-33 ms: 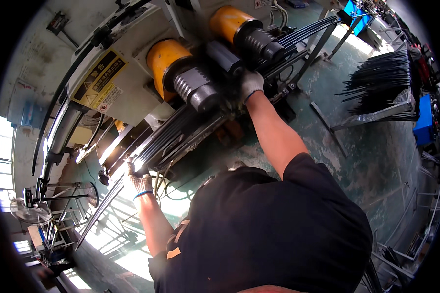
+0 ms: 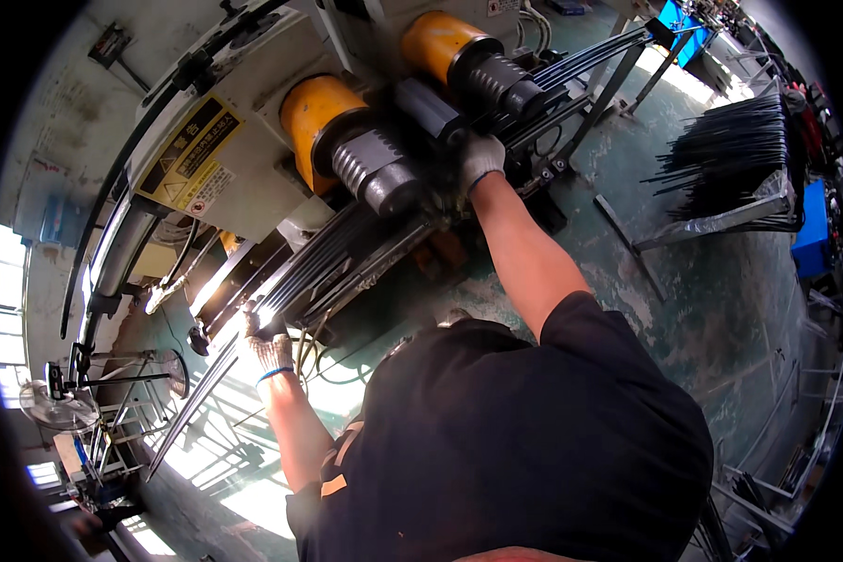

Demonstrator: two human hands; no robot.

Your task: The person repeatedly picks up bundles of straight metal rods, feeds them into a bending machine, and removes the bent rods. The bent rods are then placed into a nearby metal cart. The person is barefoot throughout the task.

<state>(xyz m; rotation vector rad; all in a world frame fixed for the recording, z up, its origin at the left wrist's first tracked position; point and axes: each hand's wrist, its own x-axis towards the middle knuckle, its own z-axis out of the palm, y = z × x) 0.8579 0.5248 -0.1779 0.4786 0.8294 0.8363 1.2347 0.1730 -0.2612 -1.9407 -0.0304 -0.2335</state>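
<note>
My left hand (image 2: 267, 352), in a pale knit work glove with a blue cuff, is closed around the near end of several long dark metal bars (image 2: 316, 272). These bars run slantwise along the front of a machine, past two orange cylinders (image 2: 320, 110) with dark ribbed metal ends. My right hand (image 2: 483, 161), in a similar glove, reaches in beside a dark block-shaped metal part (image 2: 430, 110) between the orange cylinders. Its fingers are hidden in shadow among the machine parts, and what they touch does not show.
A yellow and black warning label (image 2: 193, 150) is on the machine's light housing. At right, a metal stand (image 2: 735, 217) carries a pile of thin dark rods (image 2: 726, 155). A blue bin (image 2: 811, 229) stands beyond it. A floor fan (image 2: 58, 403) stands at far left.
</note>
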